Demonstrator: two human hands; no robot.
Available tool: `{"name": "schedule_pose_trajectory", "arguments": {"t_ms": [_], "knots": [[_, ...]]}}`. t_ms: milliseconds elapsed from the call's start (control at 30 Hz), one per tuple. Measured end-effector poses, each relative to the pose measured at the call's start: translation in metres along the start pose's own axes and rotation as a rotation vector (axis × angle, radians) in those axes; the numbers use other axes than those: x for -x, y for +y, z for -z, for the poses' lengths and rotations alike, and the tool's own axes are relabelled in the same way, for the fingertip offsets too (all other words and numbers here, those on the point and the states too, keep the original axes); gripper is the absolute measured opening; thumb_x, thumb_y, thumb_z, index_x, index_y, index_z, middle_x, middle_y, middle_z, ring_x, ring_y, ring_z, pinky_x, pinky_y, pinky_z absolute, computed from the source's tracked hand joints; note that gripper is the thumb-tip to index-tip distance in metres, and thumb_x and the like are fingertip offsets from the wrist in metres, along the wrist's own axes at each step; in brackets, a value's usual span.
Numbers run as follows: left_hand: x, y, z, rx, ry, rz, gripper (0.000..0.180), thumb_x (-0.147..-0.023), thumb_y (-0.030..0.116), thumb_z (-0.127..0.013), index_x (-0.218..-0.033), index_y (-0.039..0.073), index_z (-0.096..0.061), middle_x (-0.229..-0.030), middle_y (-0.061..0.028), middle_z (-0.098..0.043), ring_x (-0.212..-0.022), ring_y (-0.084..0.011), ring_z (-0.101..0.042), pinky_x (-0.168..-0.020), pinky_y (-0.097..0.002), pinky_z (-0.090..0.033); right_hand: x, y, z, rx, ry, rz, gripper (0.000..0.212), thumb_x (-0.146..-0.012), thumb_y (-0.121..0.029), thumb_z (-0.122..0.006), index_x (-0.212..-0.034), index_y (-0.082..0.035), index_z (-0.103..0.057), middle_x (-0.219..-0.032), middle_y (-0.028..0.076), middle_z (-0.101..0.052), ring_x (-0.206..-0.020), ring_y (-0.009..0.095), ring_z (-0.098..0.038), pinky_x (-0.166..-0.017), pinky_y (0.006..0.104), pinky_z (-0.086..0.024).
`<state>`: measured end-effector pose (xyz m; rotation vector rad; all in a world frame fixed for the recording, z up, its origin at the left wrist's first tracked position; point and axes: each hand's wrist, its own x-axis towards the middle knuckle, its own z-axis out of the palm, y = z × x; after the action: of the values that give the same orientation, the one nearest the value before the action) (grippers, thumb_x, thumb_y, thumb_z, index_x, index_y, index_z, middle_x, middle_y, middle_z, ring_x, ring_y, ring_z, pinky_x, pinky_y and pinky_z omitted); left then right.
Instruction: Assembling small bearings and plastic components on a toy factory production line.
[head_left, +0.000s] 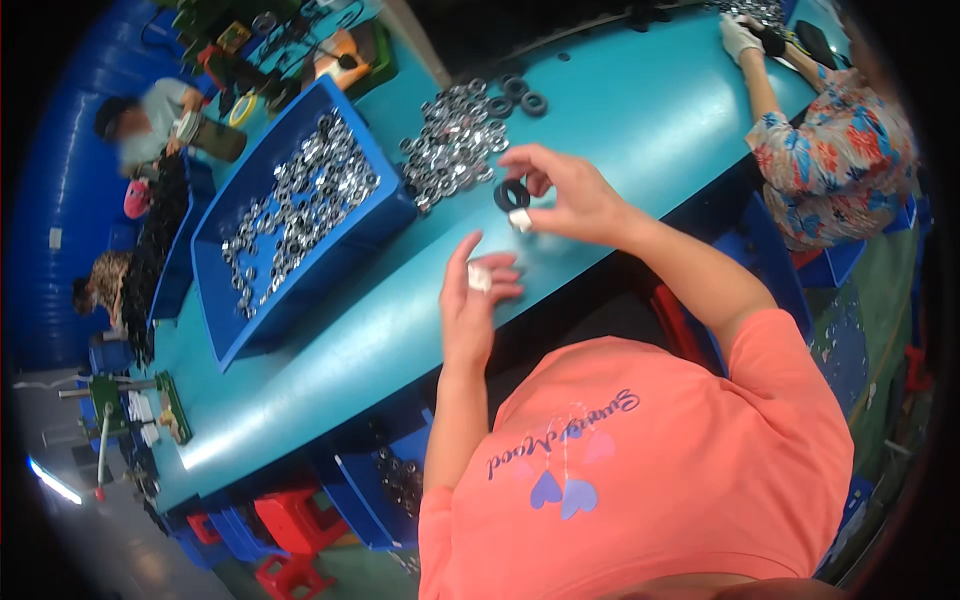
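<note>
The black ring (pixel 502 197) is pinched between thumb and fingers of the right hand (pixel 578 203), over the blue-green table (pixel 620 110). The left hand (pixel 470 300), nearer and left, has parted fingers, nothing visibly held. A light rim grip probably works best, keeping the hole clear. Farther left lie piled metal rings (pixel 450 140), then a blue bin (pixel 312 274).
</note>
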<state>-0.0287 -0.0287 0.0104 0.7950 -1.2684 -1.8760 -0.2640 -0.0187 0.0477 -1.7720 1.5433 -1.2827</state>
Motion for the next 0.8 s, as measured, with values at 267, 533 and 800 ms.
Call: {"name": "schedule_pose_trajectory", "arguments": {"t_ms": [267, 533, 800], "knots": [[0.005, -0.004, -0.003, 0.583, 0.007, 0.003, 0.06, -0.105, 0.038, -0.053, -0.15, 0.001, -0.039, -0.117, -0.009, -0.057, -0.108, -0.0237, -0.061, -0.092, -0.039, -0.055, 0.017, -0.033, -0.039, -0.294, -0.229, -0.015, 0.047, -0.077, -0.013, -0.075, -0.123, -0.012, -0.064, -0.118, 0.007, -0.069, -0.1, 0.026, -0.062, -0.092, 0.0354, -0.049], [0.019, -0.005, 0.022, 0.689, -0.13, -0.012, 0.052, -0.106, 0.034, -0.05, -0.151, 0.01, -0.041, -0.144, -0.0313, -0.049, -0.094, -0.0226, -0.058, -0.087, -0.0385, -0.05, -0.044, 0.047, -0.024, 0.476, -0.084, 0.147, 0.043, -0.086, -0.017, -0.075, -0.127, -0.013, -0.063, -0.128, 0.011, -0.057, -0.118, 0.034, -0.054, -0.105, 0.0434, -0.045], [0.026, -0.006, 0.019, 0.775, -0.143, 0.005, 0.049, -0.105, 0.029, -0.049, -0.15, 0.011, -0.042, -0.146, -0.0315, -0.047, -0.09, -0.0215, -0.054, -0.084, -0.037, -0.048, -0.049, 0.061, -0.031, 0.537, -0.104, 0.126, 0.041, -0.084, -0.019, -0.077, -0.123, -0.018, -0.063, -0.12, 0.01, -0.058, -0.115, 0.033, -0.058, -0.098, 0.0444, -0.05]]}}
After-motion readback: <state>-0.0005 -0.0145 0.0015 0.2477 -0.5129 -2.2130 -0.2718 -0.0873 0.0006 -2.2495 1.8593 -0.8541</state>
